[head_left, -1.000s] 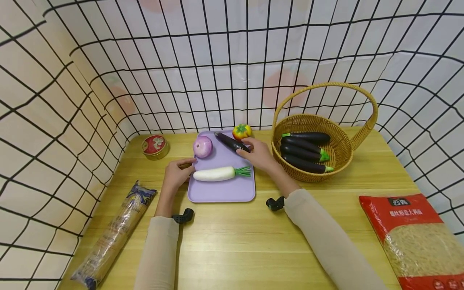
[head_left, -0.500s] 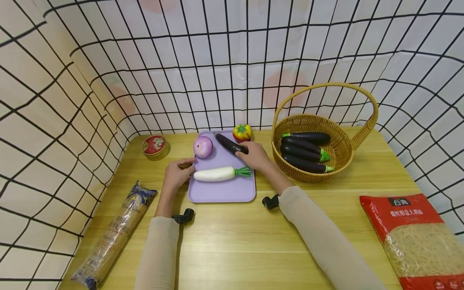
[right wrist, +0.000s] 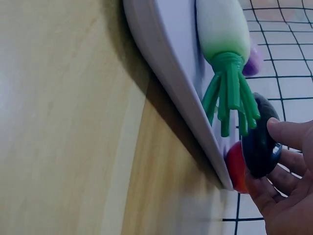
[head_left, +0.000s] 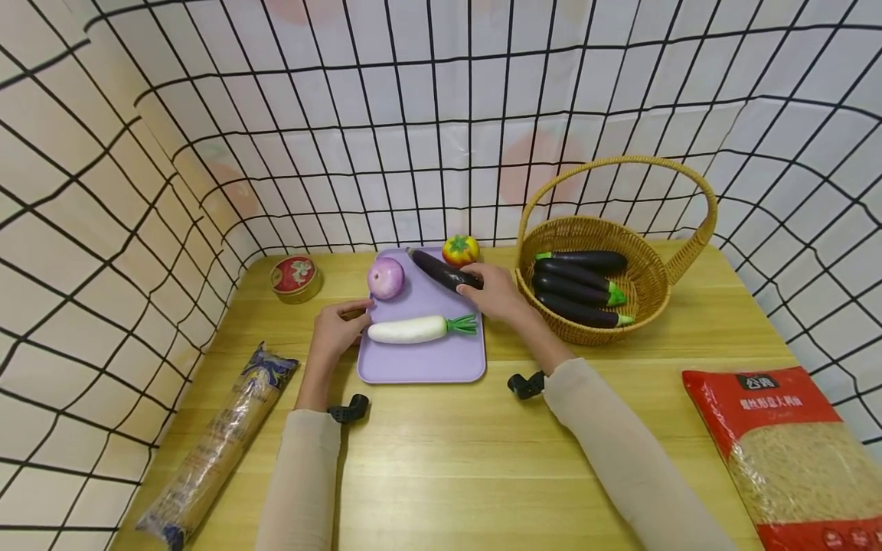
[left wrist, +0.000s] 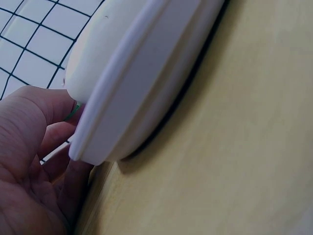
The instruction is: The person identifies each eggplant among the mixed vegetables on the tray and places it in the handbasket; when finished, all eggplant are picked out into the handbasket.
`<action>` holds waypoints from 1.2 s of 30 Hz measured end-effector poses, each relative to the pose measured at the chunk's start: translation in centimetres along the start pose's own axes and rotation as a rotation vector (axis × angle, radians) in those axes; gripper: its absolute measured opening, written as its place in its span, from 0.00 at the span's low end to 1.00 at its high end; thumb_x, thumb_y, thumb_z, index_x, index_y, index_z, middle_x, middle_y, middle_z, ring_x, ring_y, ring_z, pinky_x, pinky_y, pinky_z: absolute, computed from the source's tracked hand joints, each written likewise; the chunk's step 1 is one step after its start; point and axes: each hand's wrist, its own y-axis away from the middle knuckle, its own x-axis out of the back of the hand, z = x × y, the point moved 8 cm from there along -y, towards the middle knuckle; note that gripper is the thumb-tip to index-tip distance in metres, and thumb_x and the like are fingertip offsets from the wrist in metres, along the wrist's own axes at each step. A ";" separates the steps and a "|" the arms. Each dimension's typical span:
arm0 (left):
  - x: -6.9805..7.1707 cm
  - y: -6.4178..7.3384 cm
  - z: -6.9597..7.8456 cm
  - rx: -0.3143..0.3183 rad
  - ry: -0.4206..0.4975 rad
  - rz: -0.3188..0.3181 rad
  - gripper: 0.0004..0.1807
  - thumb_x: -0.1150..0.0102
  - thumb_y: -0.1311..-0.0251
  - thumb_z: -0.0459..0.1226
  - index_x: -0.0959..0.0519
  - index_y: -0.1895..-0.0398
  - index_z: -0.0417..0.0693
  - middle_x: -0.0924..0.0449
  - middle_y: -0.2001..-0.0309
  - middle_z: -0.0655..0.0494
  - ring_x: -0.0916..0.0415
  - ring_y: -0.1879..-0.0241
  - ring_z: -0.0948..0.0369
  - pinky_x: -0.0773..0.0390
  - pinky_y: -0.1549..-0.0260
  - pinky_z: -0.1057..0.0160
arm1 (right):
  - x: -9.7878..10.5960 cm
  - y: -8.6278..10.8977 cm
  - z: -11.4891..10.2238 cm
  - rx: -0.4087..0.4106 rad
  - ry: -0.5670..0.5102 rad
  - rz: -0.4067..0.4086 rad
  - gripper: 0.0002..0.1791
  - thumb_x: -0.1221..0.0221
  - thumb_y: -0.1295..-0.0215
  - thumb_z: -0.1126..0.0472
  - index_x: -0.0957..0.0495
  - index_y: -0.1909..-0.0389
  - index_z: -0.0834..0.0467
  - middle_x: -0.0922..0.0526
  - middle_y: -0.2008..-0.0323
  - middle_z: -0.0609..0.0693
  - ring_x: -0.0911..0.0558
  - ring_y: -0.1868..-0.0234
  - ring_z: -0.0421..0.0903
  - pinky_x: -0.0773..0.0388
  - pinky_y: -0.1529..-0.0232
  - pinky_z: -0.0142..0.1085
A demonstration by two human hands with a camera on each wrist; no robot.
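Observation:
A lilac tray (head_left: 422, 367) lies on the wooden table. My left hand (head_left: 336, 330) grips its left edge, with the thumb over the rim (left wrist: 88, 132) and the other fingers at the side and below. At the tray's back right, my right hand (head_left: 498, 295) pinches the near end of a dark eggplant (head_left: 434, 268) between thumb and fingers. The eggplant slants over the tray, its far tip near the back rim. A white radish (head_left: 408, 330) with green stalks lies across the middle. A purple onion (head_left: 386, 278) sits at the back left. Behind the eggplant is a red-yellow fruit (head_left: 460, 250) with a green top.
A wicker basket (head_left: 580, 331) with a tall handle stands right of the tray, holding several eggplants (head_left: 579, 285). A red pasta bag (head_left: 792, 451) lies at the right. At the left are a round red tin (head_left: 295, 278) and a long noodle pack (head_left: 223, 448). Black wire mesh surrounds the table.
My right hand first shifts slightly left and closes round the eggplant's end, then moves back right, the eggplant shifting a little with it. My left hand stays at the tray edge.

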 end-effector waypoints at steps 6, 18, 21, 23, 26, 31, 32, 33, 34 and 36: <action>0.1 0.0 0.1 -0.013 -0.008 0.003 0.19 0.33 0.37 0.39 0.14 0.42 0.54 0.16 0.39 0.47 0.16 0.50 0.53 0.13 0.65 0.65 | 1.0 1.0 -0.1 0.031 -0.015 0.006 0.24 0.38 0.28 0.54 0.23 0.34 0.57 0.21 0.35 0.58 0.24 0.36 0.55 0.30 0.30 0.52; -0.1 -0.1 -0.1 0.007 0.009 -0.013 0.19 0.33 0.37 0.39 0.14 0.42 0.55 0.17 0.38 0.47 0.16 0.49 0.52 0.13 0.63 0.64 | 3.7 3.9 -2.3 0.095 0.044 -0.001 0.26 0.40 0.26 0.54 0.26 0.31 0.56 0.24 0.31 0.56 0.25 0.33 0.56 0.26 0.33 0.55; 0.0 -0.1 0.0 0.001 0.002 -0.009 0.19 0.33 0.36 0.39 0.14 0.41 0.55 0.17 0.38 0.48 0.16 0.48 0.52 0.13 0.63 0.64 | 4.9 4.9 -2.7 0.125 0.043 0.000 0.25 0.40 0.26 0.55 0.25 0.31 0.56 0.24 0.31 0.56 0.25 0.34 0.55 0.26 0.35 0.55; 0.0 0.0 0.0 -0.001 0.000 -0.009 0.19 0.33 0.36 0.39 0.14 0.41 0.55 0.17 0.38 0.48 0.16 0.49 0.52 0.13 0.63 0.64 | 5.7 5.6 -2.7 0.137 0.043 0.002 0.25 0.40 0.26 0.55 0.25 0.31 0.55 0.23 0.33 0.56 0.25 0.38 0.55 0.26 0.39 0.53; 0.0 0.0 0.0 0.000 0.004 -0.011 0.19 0.33 0.36 0.39 0.14 0.41 0.55 0.17 0.38 0.48 0.16 0.49 0.52 0.13 0.63 0.64 | 6.7 6.5 -2.2 0.146 0.050 0.000 0.25 0.40 0.26 0.55 0.25 0.31 0.54 0.22 0.35 0.56 0.24 0.43 0.55 0.27 0.43 0.52; -0.1 0.0 -0.2 -0.004 0.006 -0.013 0.19 0.33 0.37 0.38 0.14 0.42 0.54 0.17 0.38 0.47 0.16 0.48 0.51 0.13 0.64 0.64 | 8.3 8.0 -0.7 0.154 0.084 -0.013 0.25 0.41 0.25 0.55 0.27 0.29 0.51 0.23 0.33 0.56 0.24 0.37 0.56 0.27 0.39 0.55; -0.1 0.0 -0.2 -0.005 0.005 -0.013 0.19 0.33 0.36 0.38 0.14 0.41 0.54 0.17 0.38 0.47 0.16 0.48 0.51 0.12 0.64 0.64 | 8.7 8.2 -0.3 0.152 0.090 -0.014 0.25 0.41 0.25 0.55 0.28 0.29 0.51 0.23 0.33 0.56 0.24 0.36 0.57 0.27 0.38 0.56; -0.1 0.0 -0.2 -0.008 0.005 -0.013 0.19 0.33 0.36 0.39 0.14 0.41 0.54 0.17 0.38 0.47 0.16 0.47 0.50 0.12 0.64 0.64 | 9.0 8.5 0.0 0.150 0.099 -0.015 0.25 0.41 0.25 0.55 0.28 0.29 0.50 0.24 0.32 0.56 0.26 0.33 0.57 0.29 0.35 0.58; -0.1 0.0 -0.1 -0.009 0.005 -0.012 0.19 0.33 0.36 0.39 0.14 0.41 0.54 0.17 0.38 0.47 0.16 0.47 0.50 0.12 0.64 0.64 | 9.4 8.8 0.3 0.150 0.105 -0.014 0.25 0.41 0.25 0.54 0.28 0.29 0.50 0.25 0.31 0.56 0.27 0.31 0.59 0.31 0.33 0.60; -0.1 0.0 -0.1 -0.009 0.004 -0.010 0.19 0.34 0.36 0.39 0.14 0.41 0.54 0.17 0.38 0.47 0.16 0.47 0.51 0.12 0.63 0.64 | 10.2 9.3 1.1 0.150 0.116 -0.011 0.25 0.41 0.25 0.54 0.27 0.30 0.50 0.25 0.31 0.57 0.28 0.30 0.60 0.32 0.33 0.62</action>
